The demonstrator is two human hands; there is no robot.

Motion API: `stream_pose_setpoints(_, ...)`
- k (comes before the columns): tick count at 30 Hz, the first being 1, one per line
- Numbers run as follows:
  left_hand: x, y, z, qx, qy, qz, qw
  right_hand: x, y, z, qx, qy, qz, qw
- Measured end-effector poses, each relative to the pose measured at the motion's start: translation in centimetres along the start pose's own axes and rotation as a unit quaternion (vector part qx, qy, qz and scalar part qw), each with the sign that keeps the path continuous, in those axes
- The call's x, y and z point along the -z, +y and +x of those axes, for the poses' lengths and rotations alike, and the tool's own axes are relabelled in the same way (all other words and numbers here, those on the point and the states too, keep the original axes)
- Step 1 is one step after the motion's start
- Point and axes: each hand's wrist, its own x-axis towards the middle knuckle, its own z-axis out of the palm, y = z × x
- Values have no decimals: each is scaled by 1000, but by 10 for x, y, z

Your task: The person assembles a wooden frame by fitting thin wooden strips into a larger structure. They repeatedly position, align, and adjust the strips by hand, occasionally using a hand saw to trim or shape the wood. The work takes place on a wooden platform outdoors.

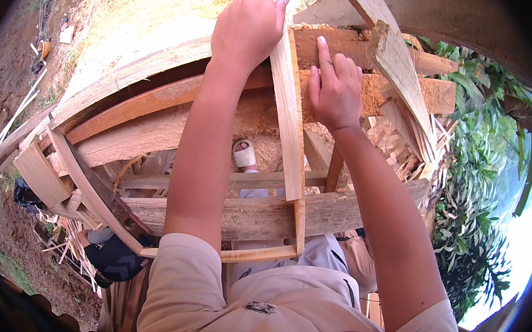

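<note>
A pale wooden plank point(287, 115) runs lengthwise away from me across several crosswise beams. At its far end my left hand point(247, 28) is closed on it, thumb over the plank; the fingertips are cut off by the upper picture edge. Just right of the plank, my right hand point(338, 90) holds nothing. Its index finger stretches forward, the thumb stands apart and the other fingers bend loosely. That hand is over the reddish-brown beams point(390, 92); whether it touches them I cannot tell. A thin wooden strip point(301, 225) shows along and below the plank's near end.
Tilted boards point(398, 70) stand at the right, by a heap of wood offcuts point(443, 141). A curved wooden frame piece point(88, 178) crosses at the left. My sandalled foot point(244, 154) shows between the beams, above sawdust. Leafy plants point(472, 201) grow at the right.
</note>
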Motion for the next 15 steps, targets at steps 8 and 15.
stream_pose_setpoints(8,-1,3,-1,18,9,-24,1000,-1,1,-1,-1,-3,-2,1000)
stream_pose_setpoints(15,-3,2,-1,34,-7,-16,999,-3,3,-2,2,5,-2,1000)
